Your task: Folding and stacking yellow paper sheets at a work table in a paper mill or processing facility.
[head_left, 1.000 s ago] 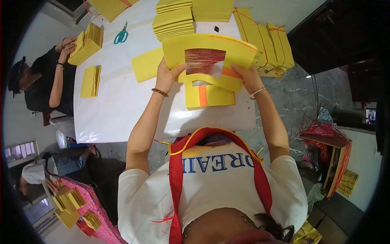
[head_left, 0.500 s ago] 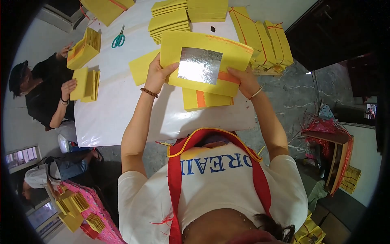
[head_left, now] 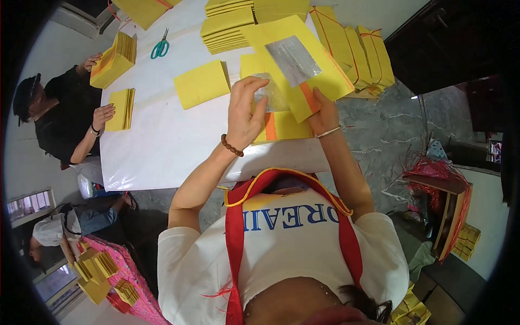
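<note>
My right hand [head_left: 326,112] grips a yellow joss paper sheet [head_left: 338,77] by its near lower corner. The sheet is tilted, with a silver foil square and an orange stripe showing. My left hand [head_left: 248,108] is off that sheet, its fingers bent and apart, with nothing visible in them. Beneath both hands lies a stack of yellow joss paper [head_left: 292,129] with an orange band. Another foil square, partly hidden by my left fingers, shows on the yellow paper under the held sheet. A separate yellow folded paper [head_left: 200,84] rests to the left.
Teal-handled scissors [head_left: 160,49] lie on the white-covered table [head_left: 146,157]. Piled yellow papers [head_left: 227,32] sit at the far side; tied yellow bundles [head_left: 368,57] stand at the far right. A co-worker [head_left: 59,116] handles yellow stacks on the left. A second person [head_left: 59,230] works behind at the lower left.
My left hand has let go of the yellow sheet and come down nearer me. My right hand still holds it, now turned and moved right. The co-worker's paper has been lowered to the table.
</note>
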`<state>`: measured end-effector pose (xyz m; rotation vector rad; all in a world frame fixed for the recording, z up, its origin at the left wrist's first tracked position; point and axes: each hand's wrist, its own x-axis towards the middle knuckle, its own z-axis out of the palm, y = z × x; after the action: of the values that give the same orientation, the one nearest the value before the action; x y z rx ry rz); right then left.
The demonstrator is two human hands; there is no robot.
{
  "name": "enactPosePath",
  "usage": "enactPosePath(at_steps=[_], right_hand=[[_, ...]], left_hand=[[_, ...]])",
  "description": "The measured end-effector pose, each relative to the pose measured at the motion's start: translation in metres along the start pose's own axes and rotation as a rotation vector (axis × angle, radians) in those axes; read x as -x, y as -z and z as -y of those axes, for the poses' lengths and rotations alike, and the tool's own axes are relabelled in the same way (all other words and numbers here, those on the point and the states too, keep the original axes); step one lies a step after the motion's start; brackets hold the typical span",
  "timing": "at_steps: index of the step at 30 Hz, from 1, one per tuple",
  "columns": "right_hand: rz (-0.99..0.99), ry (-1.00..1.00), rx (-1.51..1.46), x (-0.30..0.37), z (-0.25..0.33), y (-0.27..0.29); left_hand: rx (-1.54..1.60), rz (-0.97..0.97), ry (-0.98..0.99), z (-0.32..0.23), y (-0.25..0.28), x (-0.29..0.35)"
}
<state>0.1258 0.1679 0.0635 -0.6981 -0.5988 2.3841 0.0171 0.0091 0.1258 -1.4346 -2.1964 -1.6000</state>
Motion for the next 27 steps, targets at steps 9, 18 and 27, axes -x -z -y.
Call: enactPosePath(at_steps=[9,18,27], right_hand=[[0.282,0.960,1.296,0.044,-0.007,-0.028],[0.392,0.729,1.132,0.059,-0.042,-0.032],[0.488,0.224,0.597,0.080,-0.055,-0.049]], left_hand=[[0.969,-0.005,0.567,-0.032,0.005,-0.033],[0.974,0.057,0.580,-0.016,0.013,-0.030],[0.961,0.055,0.615,-0.009,-0.001,-0.027]])
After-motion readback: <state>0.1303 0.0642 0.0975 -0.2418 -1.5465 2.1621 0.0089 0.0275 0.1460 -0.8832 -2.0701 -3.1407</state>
